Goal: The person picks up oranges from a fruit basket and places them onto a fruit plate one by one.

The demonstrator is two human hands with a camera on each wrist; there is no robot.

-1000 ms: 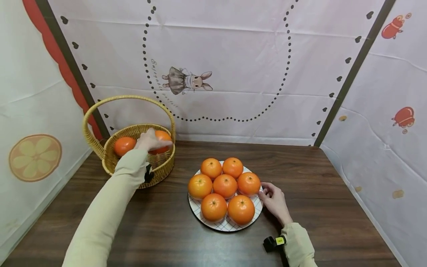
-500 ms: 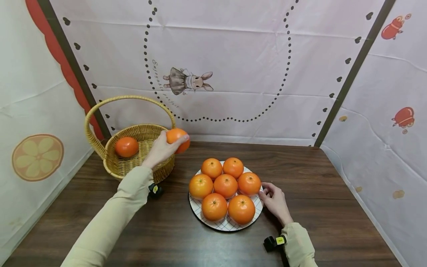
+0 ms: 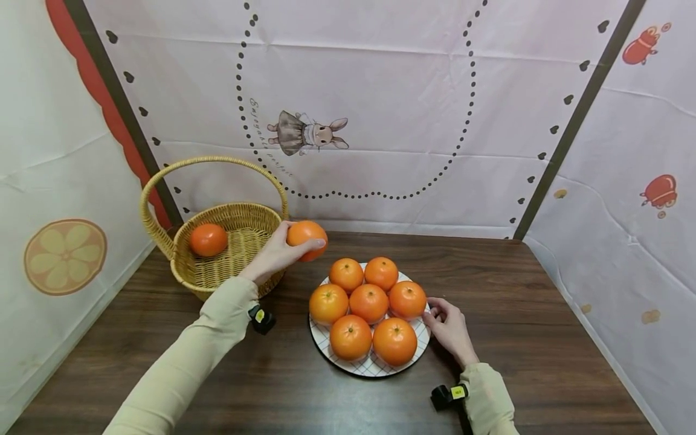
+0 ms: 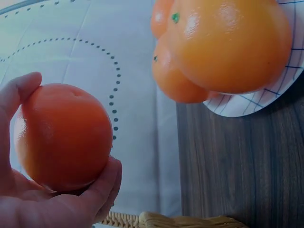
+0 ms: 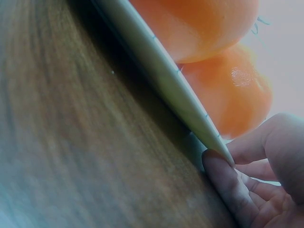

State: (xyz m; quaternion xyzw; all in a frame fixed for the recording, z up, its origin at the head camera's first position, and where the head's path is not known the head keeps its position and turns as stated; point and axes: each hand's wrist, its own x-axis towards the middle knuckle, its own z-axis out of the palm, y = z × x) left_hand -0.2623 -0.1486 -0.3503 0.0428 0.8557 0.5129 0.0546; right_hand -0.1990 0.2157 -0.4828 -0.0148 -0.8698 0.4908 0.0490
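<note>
My left hand [image 3: 276,254] grips an orange [image 3: 307,239] between thumb and fingers, held in the air between the basket and the plate. In the left wrist view the same orange [image 4: 66,137] sits in the curled hand. A white plate with a grid pattern [image 3: 371,367] bears several oranges [image 3: 368,303], set close together. My right hand [image 3: 451,329] pinches the plate's right rim; in the right wrist view the thumb lies below the plate edge [image 5: 166,88] and a finger above it. One more orange [image 3: 208,240] lies inside the wicker basket at its left side.
The yellow wicker basket [image 3: 231,208] with a tall arched handle [image 3: 214,159] stands at the back left of the dark wooden table [image 3: 489,272]. Printed cloth walls [image 3: 380,90] enclose the table at the back and both sides.
My left hand has lifted an orange out of the basket and carried it right, past the basket's rim towards the plate. The right hand stays at the plate's rim.
</note>
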